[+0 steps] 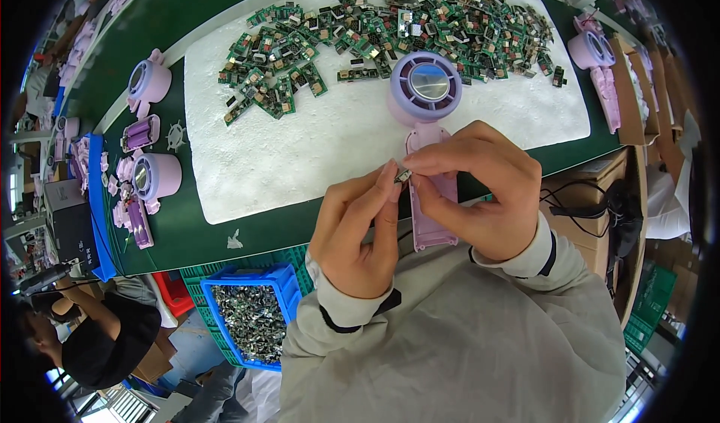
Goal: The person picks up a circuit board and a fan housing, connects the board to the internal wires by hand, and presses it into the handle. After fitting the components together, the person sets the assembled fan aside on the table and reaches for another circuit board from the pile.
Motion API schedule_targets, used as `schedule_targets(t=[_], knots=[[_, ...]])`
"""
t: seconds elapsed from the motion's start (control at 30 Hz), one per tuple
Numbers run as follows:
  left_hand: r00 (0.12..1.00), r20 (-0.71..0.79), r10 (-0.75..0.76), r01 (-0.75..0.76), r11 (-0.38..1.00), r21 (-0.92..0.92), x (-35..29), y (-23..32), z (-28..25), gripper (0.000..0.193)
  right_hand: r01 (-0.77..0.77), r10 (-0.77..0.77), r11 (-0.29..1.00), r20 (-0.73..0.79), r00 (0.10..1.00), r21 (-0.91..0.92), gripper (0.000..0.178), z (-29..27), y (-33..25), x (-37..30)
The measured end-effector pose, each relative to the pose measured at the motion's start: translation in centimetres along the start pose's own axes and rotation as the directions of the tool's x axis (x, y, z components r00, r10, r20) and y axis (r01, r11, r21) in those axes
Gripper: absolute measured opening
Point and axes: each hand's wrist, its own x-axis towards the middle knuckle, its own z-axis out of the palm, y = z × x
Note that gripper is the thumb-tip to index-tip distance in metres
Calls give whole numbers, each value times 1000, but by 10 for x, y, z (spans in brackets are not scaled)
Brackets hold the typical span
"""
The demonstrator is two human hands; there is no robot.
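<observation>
Between my fingertips is a small circuit board (403, 175) with a shiny metal part. My left hand (356, 232) closes on it from the left, thumb and index finger pressed together. From the right, my right hand (480, 187) pinches at the same piece. Beneath my hands lies a lilac handheld fan (425, 87), its round ringed head on the white foam sheet (270, 164). Its handle (435, 224) runs toward me as an open shell, partly covered by my right hand. Several loose green circuit boards (465, 37) are heaped along the far side of the foam.
More lilac fan heads (156, 175) and handle shells (137, 224) lie on the green table (232, 247) at the left. Another lilac fan (596, 55) is at the right. Below the table edge stands a blue crate (289, 288) full of small parts. A person (105, 340) sits at lower left.
</observation>
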Motion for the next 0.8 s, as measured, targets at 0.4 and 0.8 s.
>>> schedule_targets(t=[0.4, 0.8], knots=[[961, -120, 249, -198, 923, 331, 0, 8, 24, 41, -133, 145, 985, -112, 983, 111, 31, 2, -3, -4], [986, -101, 132, -61, 853, 519, 69, 7, -66, 35, -379, 307, 786, 223, 925, 489, 39, -103, 28, 77]])
